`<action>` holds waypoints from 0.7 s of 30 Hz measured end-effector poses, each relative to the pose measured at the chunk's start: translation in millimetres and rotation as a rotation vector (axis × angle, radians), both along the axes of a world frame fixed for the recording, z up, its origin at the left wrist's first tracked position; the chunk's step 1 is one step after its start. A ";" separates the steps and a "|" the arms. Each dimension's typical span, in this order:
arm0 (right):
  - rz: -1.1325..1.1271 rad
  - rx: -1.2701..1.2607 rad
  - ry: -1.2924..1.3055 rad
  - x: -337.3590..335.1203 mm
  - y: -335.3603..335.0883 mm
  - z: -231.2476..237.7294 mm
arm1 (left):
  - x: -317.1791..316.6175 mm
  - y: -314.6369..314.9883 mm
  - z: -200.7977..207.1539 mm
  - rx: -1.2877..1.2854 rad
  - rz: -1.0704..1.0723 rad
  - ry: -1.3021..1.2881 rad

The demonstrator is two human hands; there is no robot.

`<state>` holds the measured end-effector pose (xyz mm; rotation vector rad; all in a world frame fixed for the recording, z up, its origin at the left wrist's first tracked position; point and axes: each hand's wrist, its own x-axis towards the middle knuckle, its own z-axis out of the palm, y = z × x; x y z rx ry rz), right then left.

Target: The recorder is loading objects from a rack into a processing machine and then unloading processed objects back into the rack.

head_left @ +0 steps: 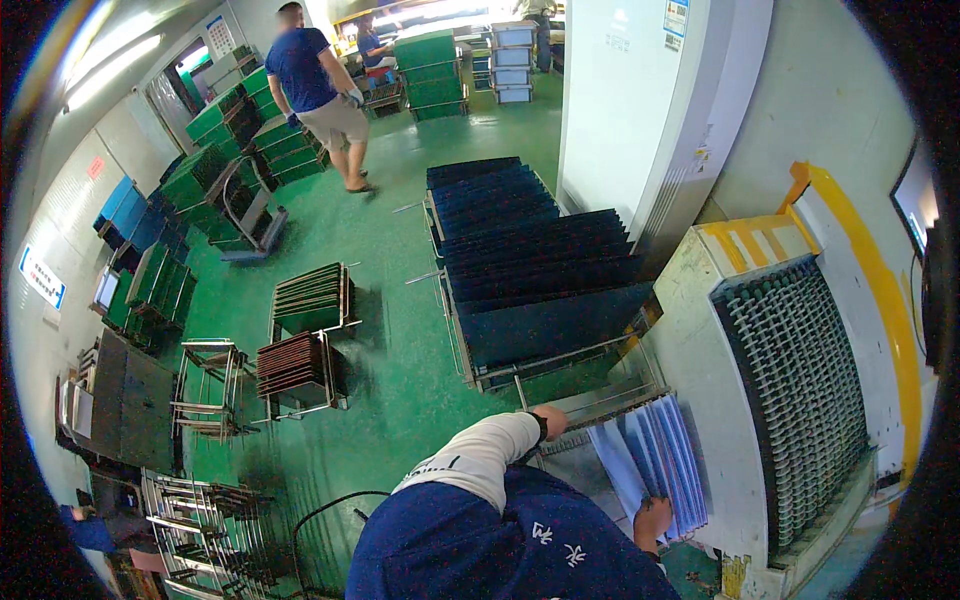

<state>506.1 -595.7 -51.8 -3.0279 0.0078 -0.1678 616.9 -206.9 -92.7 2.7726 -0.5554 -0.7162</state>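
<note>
The right hand (652, 520) is placed against the near end of the pale blue sheets (655, 462), fingers bent; whether a sheet is pinched cannot be told. The left hand (548, 422) is set near the metal frame (592, 404), its fingers too hidden for its grip to be judged. The sheets are stood close together at the person's right, between the body and the roller machine (800, 400). For good handling, it is judged, one sheet should be parted from its neighbours and held by its edges, so that faces are not rubbed. Their long axis is seen running away from the body, the far ends pointed forward and slightly left.
</note>
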 end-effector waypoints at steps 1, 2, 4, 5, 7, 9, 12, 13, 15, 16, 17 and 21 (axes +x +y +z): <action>-0.006 0.008 0.010 0.4 0.3 -0.4 | 1.0 0.1 5.3 0.021 -0.010 0.054; -0.008 0.013 0.012 0.6 0.5 -0.6 | 2.4 -0.1 10.6 0.041 -0.019 0.107; -0.019 0.021 0.018 0.2 0.7 -0.6 | 3.7 -1.3 22.3 0.061 -0.022 0.165; -0.022 0.016 0.022 -0.1 0.7 -0.9 | 2.8 -2.1 27.6 0.061 -0.012 0.169; -0.026 0.008 0.030 -0.6 0.1 -1.2 | 2.9 -3.1 33.4 0.068 0.001 0.179; -0.029 0.004 0.026 -2.6 -0.4 -1.2 | 4.2 -5.0 37.7 0.084 0.004 0.195; 0.008 -0.003 -0.003 2.7 4.2 5.7 | 2.4 2.1 5.2 0.006 0.083 0.137; 0.016 -0.006 -0.013 3.6 5.2 6.7 | 2.7 2.1 0.5 0.011 0.073 0.129; -0.026 0.009 0.084 3.7 6.9 12.5 | 3.6 0.3 -1.1 0.021 0.045 0.117; -0.052 0.017 0.134 2.9 9.1 17.3 | 4.7 -1.5 2.0 0.029 0.039 0.136; -0.059 0.010 0.121 1.7 6.5 11.5 | 5.9 -3.2 5.1 0.036 0.033 0.156; -0.065 -0.003 0.077 0.4 5.9 8.5 | 6.9 -1.9 -5.1 0.028 0.038 0.139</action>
